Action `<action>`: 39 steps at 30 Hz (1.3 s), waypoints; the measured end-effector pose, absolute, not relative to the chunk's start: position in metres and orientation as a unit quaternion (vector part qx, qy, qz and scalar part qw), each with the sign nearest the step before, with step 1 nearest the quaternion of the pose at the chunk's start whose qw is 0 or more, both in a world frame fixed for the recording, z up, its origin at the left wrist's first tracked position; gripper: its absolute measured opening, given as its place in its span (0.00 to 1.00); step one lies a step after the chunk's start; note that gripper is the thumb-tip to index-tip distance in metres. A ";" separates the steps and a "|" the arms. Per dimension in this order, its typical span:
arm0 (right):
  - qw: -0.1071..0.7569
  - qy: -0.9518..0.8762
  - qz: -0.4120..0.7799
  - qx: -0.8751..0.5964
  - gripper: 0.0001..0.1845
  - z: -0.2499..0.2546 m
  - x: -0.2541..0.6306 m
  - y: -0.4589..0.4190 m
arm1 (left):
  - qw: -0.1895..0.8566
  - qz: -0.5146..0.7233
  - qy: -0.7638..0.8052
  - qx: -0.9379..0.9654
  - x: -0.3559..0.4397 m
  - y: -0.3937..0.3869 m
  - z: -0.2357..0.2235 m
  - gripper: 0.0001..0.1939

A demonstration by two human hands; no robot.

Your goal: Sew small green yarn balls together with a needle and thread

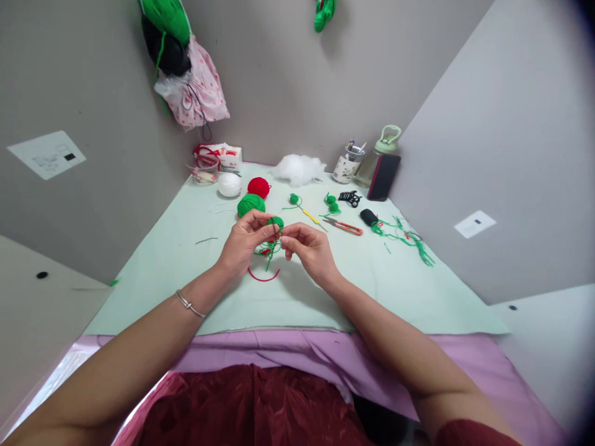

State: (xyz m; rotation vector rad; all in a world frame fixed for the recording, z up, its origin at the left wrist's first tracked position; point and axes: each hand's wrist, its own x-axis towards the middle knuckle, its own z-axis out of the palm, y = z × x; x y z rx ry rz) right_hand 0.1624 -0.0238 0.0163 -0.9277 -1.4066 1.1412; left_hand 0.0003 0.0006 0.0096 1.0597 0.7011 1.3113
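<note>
My left hand (245,243) pinches a small green crocheted piece (276,223) between thumb and fingers, above the table. A dark strand crosses the front of this piece, and green and red yarn ends (267,251) dangle under it. Close beside it, the thumb and fingers of my right hand (309,249) are pressed together at the piece's right edge. What they grip is too small to make out. A red strand (263,279) curves below my left hand. Just behind that hand sits a green yarn ball (251,205), partly covered by my fingers.
Red (259,187) and white (229,184) yarn balls stand behind. Right of my hands lie a yellow-handled crochet hook (311,217), orange snips (344,226), black scissors (350,198) and tangled green yarn (409,238). White stuffing (299,169), a pen cup (347,166), a bottle (387,144) and a phone (383,178) line the back.
</note>
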 end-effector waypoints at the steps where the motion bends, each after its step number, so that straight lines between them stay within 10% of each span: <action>1: 0.530 -0.583 0.477 -0.390 0.15 0.016 0.161 -0.024 | 0.611 0.568 0.304 0.460 0.001 0.000 0.009 0.15; 12: 0.487 -0.551 0.552 -0.393 0.18 0.025 0.172 -0.022 | 0.520 0.558 0.336 0.552 0.000 0.001 0.003 0.14; 23: 0.440 -0.731 0.242 -0.462 0.05 0.033 0.183 -0.023 | 0.522 0.490 0.327 0.617 0.003 -0.001 -0.002 0.13; 32: 0.585 -0.542 0.438 -0.415 0.06 0.044 0.198 -0.011 | 0.537 0.446 0.321 0.641 0.003 -0.004 0.002 0.13; 39: 0.538 -0.434 0.618 -0.375 0.13 0.061 0.222 -0.006 | 0.549 0.385 0.308 0.675 -0.001 -0.001 -0.002 0.14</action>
